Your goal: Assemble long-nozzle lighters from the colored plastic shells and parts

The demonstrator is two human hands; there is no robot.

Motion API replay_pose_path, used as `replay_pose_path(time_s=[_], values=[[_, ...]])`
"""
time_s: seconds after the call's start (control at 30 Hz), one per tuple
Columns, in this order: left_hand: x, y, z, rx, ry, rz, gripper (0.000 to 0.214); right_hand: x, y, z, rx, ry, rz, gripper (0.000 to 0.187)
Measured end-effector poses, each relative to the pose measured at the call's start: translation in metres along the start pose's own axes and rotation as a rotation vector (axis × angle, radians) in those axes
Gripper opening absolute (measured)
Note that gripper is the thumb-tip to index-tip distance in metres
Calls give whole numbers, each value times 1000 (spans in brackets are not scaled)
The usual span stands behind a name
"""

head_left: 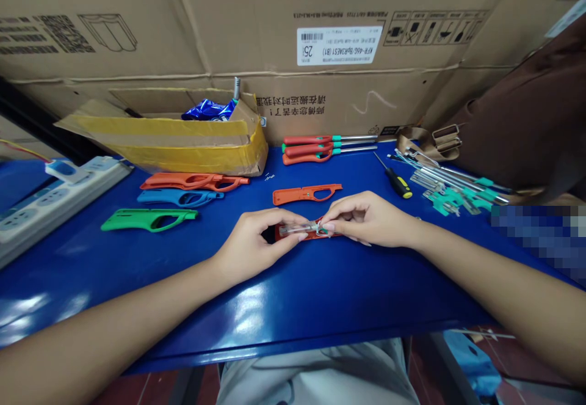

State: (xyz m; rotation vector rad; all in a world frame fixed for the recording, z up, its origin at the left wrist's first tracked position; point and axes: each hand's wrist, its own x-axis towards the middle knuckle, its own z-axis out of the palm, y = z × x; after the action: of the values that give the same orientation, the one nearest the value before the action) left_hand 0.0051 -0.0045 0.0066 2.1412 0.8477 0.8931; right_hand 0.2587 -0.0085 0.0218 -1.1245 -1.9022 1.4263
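My left hand (256, 237) and my right hand (366, 218) meet at the middle of the blue table (293, 295). Both pinch a red plastic lighter shell (302, 232) that lies flat, with a clear tube and small metal parts in it. My right fingertips press on a metal piece at the shell's middle. A second orange shell half (306, 194) lies just behind my hands.
Orange (192, 181), blue (176, 198) and green (147, 219) shells lie at the left. Finished red lighters (320, 146) sit at the back, a screwdriver (394, 179) and metal tubes with teal parts (453, 188) at the right. A taped cardboard box (183, 139) and a power strip (50, 194) stand left.
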Motion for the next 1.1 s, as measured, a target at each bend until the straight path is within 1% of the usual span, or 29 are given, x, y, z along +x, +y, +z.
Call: replay_pose_path(time_s=[0.2, 0.37, 0.7, 0.9, 1.1], values=[[0, 1, 0, 3, 17, 15, 16, 0, -2, 1, 13, 0, -6, 33], [0, 2, 0, -3, 19, 22, 15, 1, -1, 1, 19, -1, -32, 28], [0, 1, 0, 1, 6, 19, 16, 1, 4, -1, -19, 5, -49, 33], [0, -1, 0, 15, -5, 66, 17, 1, 3, 0, -63, -3, -53, 30], [-1, -1, 1, 38, 12, 112, 17, 0, 1, 2, -67, 7, -50, 27]])
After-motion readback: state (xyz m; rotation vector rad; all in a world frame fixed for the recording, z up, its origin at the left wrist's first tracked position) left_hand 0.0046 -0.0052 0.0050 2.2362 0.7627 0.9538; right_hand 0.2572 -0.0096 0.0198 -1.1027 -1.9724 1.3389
